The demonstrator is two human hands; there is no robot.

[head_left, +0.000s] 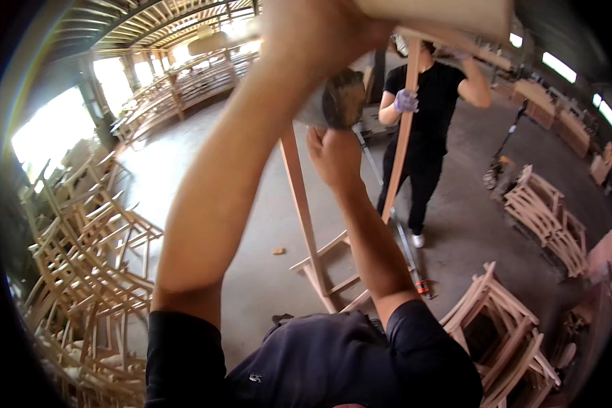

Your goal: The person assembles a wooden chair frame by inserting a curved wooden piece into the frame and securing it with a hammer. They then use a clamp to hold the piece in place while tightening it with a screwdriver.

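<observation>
My left hand, blurred at the top edge, is closed against a pale wooden piece at the top of a tall wooden frame; its fingertips are hidden. My right hand is a fist just below the dark, worn head of what looks like a mallet; the handle is hidden in the grip. The frame's left post runs down to crosspieces near the floor. Its right post is held by a co-worker's gloved hand.
A co-worker in black stands facing me beyond the frame. Stacked wooden frames crowd the left side. More stand at the lower right and farther right. A wood scrap and a long metal bar lie on the floor.
</observation>
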